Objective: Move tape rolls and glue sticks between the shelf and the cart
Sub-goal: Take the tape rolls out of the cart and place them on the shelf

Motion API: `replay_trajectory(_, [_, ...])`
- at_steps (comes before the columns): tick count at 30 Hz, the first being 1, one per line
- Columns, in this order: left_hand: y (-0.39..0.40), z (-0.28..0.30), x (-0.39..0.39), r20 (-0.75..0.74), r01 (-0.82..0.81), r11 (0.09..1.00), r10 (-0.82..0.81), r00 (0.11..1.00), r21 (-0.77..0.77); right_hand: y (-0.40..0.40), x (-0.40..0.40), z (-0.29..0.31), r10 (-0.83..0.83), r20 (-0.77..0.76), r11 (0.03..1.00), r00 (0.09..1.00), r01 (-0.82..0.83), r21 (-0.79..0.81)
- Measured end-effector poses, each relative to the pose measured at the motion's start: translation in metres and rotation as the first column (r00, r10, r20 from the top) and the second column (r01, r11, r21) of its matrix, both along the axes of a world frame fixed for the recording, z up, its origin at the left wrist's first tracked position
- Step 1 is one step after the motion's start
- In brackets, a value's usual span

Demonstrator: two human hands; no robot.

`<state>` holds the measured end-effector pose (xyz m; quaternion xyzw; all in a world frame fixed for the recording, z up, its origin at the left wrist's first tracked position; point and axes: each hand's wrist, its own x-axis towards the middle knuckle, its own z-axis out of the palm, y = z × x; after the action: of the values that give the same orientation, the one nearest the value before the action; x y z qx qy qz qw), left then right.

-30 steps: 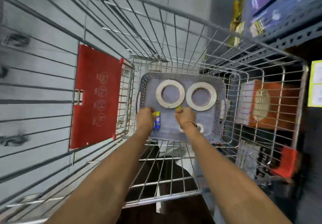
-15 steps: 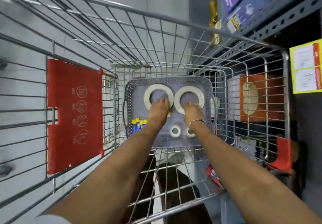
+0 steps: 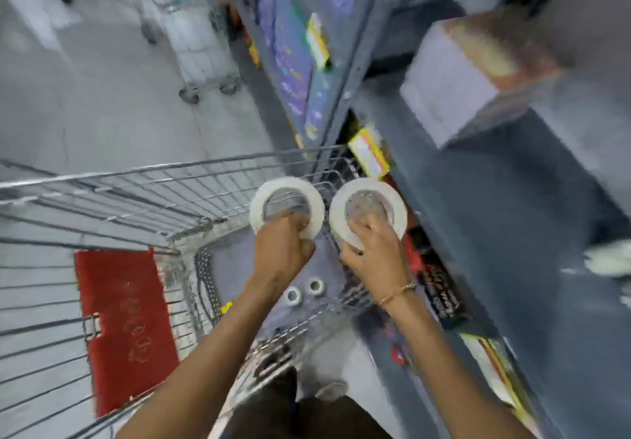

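Two big tape rolls side by side up above the cart (image 3: 143, 179), left roll (image 3: 286, 207) in the left hand (image 3: 281, 250), right roll (image 3: 368, 211) in the right hand (image 3: 374, 254). Down in the basket (image 3: 205, 274) inside the cart, two small rolls (image 3: 304, 291) sit touching, around 6 o'clock from the big ones. Shelf (image 3: 478, 199) runs along at 3 o'clock.

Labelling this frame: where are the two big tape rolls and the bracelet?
Left tape roll (image 3: 264, 196): head view, upper-left rim.
Right tape roll (image 3: 397, 201): head view, upper-right rim.
Bracelet (image 3: 397, 293): head view, chain on right wrist.
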<state>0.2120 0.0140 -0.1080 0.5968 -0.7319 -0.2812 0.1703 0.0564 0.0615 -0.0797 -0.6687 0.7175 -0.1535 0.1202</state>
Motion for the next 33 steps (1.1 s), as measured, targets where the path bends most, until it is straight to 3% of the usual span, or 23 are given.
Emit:
replay_trajectory(5, [0.042,0.09,-0.092,-0.049,0.308,0.937,-0.32,0.946,-0.167,0.086,-0.077,0.071,-0.284,0.008,0.941,0.959,0.281,-0.187])
replay_trajectory(9, [0.101,0.12,-0.166,0.008,0.563,0.775,-0.586,0.81,-0.288,0.184,-0.133,0.093,-0.534,-0.005,0.815,0.846,0.513,-0.268])
replay_trajectory(13, [0.163,0.116,-0.237,0.119,0.828,0.544,-0.82,0.559,-0.136,0.277,-0.17,0.092,-0.717,-0.018,0.689,0.697,0.704,-0.173])
replay_trajectory(18, [0.237,0.092,-0.304,0.254,0.962,0.271,-0.933,0.255,0.03,0.366,-0.19,0.077,-0.857,-0.125,0.507,0.5,0.862,-0.025])
replay_trajectory(22, [0.262,0.075,-0.332,0.198,0.973,0.181,-0.969,0.151,0.143,0.4,-0.188,0.072,-0.939,-0.031,0.341,0.342,0.94,0.022])
replay_trajectory(25, [0.255,0.066,-0.334,0.016,0.982,0.11,-0.994,0.109,0.153,0.401,-0.186,0.07,-0.949,-0.032,0.312,0.315,0.947,0.07])
replay_trajectory(27, [0.233,0.066,-0.333,-0.021,0.986,0.151,-0.988,0.153,0.075,0.394,-0.189,0.072,-0.94,-0.047,0.334,0.337,0.94,0.066])
replay_trajectory(31, [0.157,0.058,-0.331,0.036,0.864,0.431,-0.89,0.455,-0.262,0.355,-0.196,0.075,-0.901,0.006,0.435,0.435,0.9,0.038])
replay_trajectory(33, [0.125,0.045,-0.325,0.104,0.801,0.549,-0.806,0.583,-0.237,0.332,-0.199,0.072,-0.874,0.02,0.485,0.485,0.871,0.078])
